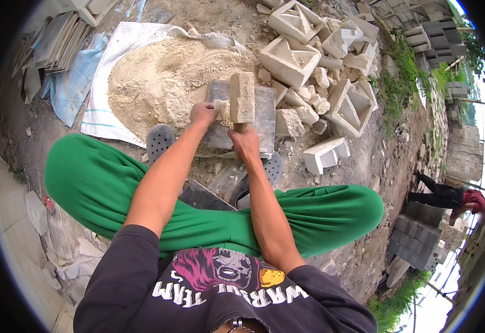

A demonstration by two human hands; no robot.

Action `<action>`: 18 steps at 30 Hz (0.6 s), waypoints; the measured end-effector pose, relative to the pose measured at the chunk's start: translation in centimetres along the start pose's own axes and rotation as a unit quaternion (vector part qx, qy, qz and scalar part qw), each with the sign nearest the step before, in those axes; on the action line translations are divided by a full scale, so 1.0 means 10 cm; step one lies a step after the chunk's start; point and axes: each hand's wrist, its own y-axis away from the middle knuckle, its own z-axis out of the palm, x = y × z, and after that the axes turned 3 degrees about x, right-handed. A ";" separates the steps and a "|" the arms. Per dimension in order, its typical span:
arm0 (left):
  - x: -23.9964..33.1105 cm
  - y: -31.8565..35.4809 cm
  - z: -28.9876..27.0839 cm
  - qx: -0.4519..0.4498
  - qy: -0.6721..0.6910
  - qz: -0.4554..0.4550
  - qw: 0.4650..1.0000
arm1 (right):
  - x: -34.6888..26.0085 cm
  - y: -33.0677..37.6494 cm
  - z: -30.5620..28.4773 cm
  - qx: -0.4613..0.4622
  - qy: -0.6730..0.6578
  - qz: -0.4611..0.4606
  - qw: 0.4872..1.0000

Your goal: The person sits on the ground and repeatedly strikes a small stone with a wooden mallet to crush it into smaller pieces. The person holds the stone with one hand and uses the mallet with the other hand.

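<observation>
Right hand [245, 143]: fingers closed round the short handle of a mallet [242, 97], blocky head, worn tan wood by the look, held upright over a slab [264, 111]. Left hand [203, 115]: fingers pinched shut on a rough, pale chunk [223, 114] at the slab, just left of the mallet head; can't tell if the two touch. Slab flat, grey, dusty, roughly square, between two perforated grey clogs [160, 141]. Beyond and left, fine sandy powder [165, 77] heaped on a white woven sack [123, 41]. Right, broken hollow cream blocks [289, 61], angular with inner ribs, and jagged rubble [303, 105] piled together. Ground brown, gritty dirt. Outdoor yard: thin boards [59, 41] stacked far left by a crumpled blue sheet [76, 80]; right, grass [400, 72], stacked grey bricks [417, 236], a bending person in a red top [471, 200].
</observation>
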 end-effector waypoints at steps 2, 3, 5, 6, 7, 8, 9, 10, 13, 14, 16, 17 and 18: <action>0.12 0.04 0.00 -0.014 -0.023 0.002 1.000 | 0.36 -0.19 0.10 -0.041 0.042 0.029 0.998; 0.02 0.03 -0.02 -0.008 -0.026 0.007 1.000 | 0.18 -0.06 -0.01 -0.057 0.013 0.065 0.996; 0.00 -0.03 -0.03 -0.007 -0.028 0.020 0.999 | -0.07 0.01 -0.19 -0.051 0.006 0.093 0.994; -0.03 -0.04 -0.02 -0.012 -0.026 0.018 0.999 | -0.15 0.04 -0.23 -0.031 -0.021 0.074 0.997; -0.06 -0.06 0.00 -0.016 -0.024 0.016 0.999 | -0.23 0.06 -0.26 -0.012 -0.047 0.054 0.997; -0.13 -0.11 0.02 -0.012 -0.013 0.039 0.999 | -0.33 0.09 -0.28 0.006 -0.071 0.035 0.997; -0.20 -0.15 0.03 -0.009 -0.003 0.061 0.998 | -0.45 0.13 -0.31 0.033 -0.100 0.005 0.994; -0.28 -0.19 0.04 -0.005 0.007 0.084 0.996 | -0.46 0.13 -0.29 0.034 -0.094 -0.018 0.995; -0.24 -0.20 0.05 -0.004 0.012 0.090 0.996 | -0.37 0.02 -0.22 0.075 -0.065 -0.097 0.990; -0.21 -0.22 0.05 -0.007 0.014 0.086 0.996 | -0.23 0.00 -0.11 0.059 -0.047 -0.077 0.994; -0.01 -0.13 0.07 -0.034 -0.012 0.046 0.998 | 0.18 -0.08 0.08 0.036 -0.014 -0.032 0.999; -0.01 -0.13 0.03 -0.038 -0.022 0.022 0.999 | 0.18 -0.07 0.15 0.016 0.126 -0.041 0.991; -0.03 -0.14 0.04 -0.039 -0.014 0.024 0.999 | 0.20 -0.10 0.12 -0.016 0.107 0.004 0.994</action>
